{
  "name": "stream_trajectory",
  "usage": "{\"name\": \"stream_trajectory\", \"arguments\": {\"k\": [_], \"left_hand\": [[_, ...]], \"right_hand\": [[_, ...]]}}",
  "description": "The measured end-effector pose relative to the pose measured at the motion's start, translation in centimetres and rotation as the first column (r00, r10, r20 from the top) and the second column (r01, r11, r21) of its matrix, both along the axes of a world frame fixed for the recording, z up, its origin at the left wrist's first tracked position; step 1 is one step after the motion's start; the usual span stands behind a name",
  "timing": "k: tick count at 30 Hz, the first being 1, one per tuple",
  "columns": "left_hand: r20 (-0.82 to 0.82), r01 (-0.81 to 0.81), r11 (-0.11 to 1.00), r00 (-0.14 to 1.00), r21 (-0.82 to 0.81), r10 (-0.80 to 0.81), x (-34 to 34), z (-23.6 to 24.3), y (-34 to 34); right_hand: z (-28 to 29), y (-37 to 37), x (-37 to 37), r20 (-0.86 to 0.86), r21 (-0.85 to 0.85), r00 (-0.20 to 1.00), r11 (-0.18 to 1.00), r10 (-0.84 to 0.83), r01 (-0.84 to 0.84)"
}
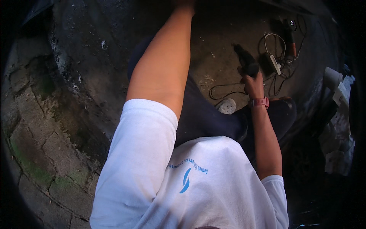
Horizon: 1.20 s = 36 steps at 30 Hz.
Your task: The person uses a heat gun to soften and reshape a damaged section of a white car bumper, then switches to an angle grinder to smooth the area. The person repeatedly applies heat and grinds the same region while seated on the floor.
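- White shirt (213,171) nearest, with a blue print (185,181) on its front.
- Rough stone paving (38,152) along the left, greenish in patches.
- Left arm (160,68) stretched to the upper edge; the left hand (185,3) barely shows, so I cannot tell whether it is spread or closed.
- Dark trousers (206,118), legs bent.
- Pale crumpled sheets (339,129) at far right.
- Black power tool (247,61), right of centre, the right hand (254,84) wrapped round its near end.
- White power strip (274,65) just right of it, among tangled cords (285,60).
- Reddish wristwatch (259,102) just below that hand.
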<state>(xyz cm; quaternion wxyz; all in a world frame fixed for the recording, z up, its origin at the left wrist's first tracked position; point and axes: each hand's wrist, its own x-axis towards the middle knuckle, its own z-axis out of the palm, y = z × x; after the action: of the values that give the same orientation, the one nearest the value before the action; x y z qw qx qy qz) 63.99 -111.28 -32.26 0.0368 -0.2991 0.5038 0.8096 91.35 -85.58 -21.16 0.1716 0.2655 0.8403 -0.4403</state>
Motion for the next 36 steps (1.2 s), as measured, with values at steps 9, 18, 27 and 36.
{"name": "stream_trajectory", "arguments": {"k": [9,18,27,36], "left_hand": [[-0.101,0.461,0.855,0.864,-0.24,-0.494,5.1,8.2,-3.7],[-0.073,0.478,0.878,0.875,-0.038,-0.479,11.6,16.2,-7.4],[-0.287,0.421,0.847,0.897,0.324,-0.336,10.9,14.3,-9.5],[-0.311,0.426,0.836,0.893,0.346,-0.326,11.3,14.8,-8.5]], "right_hand": [[3.8,-2.7,-0.4,-0.372,-0.302,0.928,0.945,0.005,-0.126],[6.4,-6.2,0.9,-0.666,-0.135,0.712,0.902,0.223,-0.409],[5.9,-6.2,0.2,-0.694,-0.219,0.701,0.88,0.163,-0.421],[5.8,-6.8,0.0,-0.655,-0.5,0.755,0.741,0.014,-0.448]]}}
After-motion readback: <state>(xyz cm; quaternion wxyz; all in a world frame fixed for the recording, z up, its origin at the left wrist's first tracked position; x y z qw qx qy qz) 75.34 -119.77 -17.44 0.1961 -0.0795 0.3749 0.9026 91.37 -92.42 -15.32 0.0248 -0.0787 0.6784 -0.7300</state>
